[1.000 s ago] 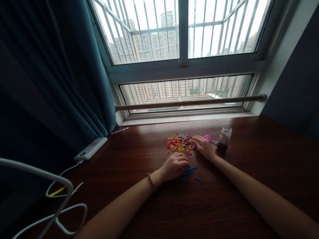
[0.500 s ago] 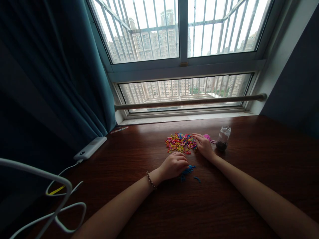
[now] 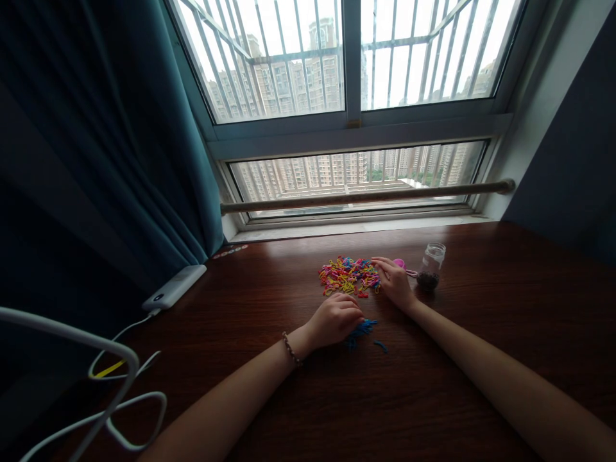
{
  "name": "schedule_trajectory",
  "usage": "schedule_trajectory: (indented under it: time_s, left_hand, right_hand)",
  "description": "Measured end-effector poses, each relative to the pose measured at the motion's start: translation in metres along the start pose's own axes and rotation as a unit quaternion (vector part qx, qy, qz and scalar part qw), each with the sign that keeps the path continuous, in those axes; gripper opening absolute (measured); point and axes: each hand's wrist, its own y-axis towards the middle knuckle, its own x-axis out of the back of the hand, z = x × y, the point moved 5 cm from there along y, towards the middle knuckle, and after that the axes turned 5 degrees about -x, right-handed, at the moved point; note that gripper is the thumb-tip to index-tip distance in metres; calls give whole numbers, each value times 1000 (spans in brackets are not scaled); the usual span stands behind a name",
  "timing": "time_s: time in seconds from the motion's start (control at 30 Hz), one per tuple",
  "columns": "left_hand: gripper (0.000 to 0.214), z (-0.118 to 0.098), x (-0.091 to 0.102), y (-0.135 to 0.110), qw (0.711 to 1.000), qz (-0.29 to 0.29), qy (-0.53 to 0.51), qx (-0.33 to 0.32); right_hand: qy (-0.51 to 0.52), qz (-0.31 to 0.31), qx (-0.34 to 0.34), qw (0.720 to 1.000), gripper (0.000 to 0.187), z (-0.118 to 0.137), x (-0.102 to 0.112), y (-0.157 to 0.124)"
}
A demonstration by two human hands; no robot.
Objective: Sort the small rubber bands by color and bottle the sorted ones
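- right hand [image 3: 394,280] touches the heap of small multicoloured plastic loops [image 3: 346,277] at its 9 o'clock on the dark wooden tabletop [image 3: 269,308]; I cannot tell whether it pinches one
- left hand [image 3: 337,317] loosely curled, contents hidden; small blue loops [image 3: 363,329] at its 3 o'clock

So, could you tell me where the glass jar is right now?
In the head view, the glass jar stands on the wooden table, just right of the right hand and a pink object.
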Motion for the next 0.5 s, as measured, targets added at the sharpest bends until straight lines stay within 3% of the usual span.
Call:
schedule_trajectory:
  time_s: [0.1, 0.17, 0.23, 0.3, 0.37, 0.4, 0.43, 0.5]
  left_hand:
    - [17, 4, 5, -1, 999, -40, 2, 32]
    - [16, 8, 10, -1, 994, -84, 9, 66]
    - [16, 14, 15, -3, 986, -133, 20, 100]
    - [16, 21, 20, -6, 975, -174, 36, 133]
    - [16, 30, 23, -9, 964, -200, 55, 164]
    - [15, 35, 25, -11, 960, -208, 64, 179]
    - [15, 40, 27, -12, 956, -212, 74, 191]
    - [17, 51, 29, -12, 950, -211, 94, 209]
  right_hand:
    - [50, 31, -65, 996, 31, 0, 0, 2]
    - [125, 117, -129, 977, 38, 5, -4, 3]
    - [210, 277, -173, 922, 44, 18, -14, -3]
    - [247, 459, -189, 832, 45, 35, -23, -17]
    - [245, 558, -191, 769, 44, 46, -28, -28]
    - [241, 566, -191, 765, 45, 47, -29, -30]
    - [239, 548, -191, 778, 45, 45, -31, -29]
    - [236, 457, -185, 837, 47, 36, -31, -19]
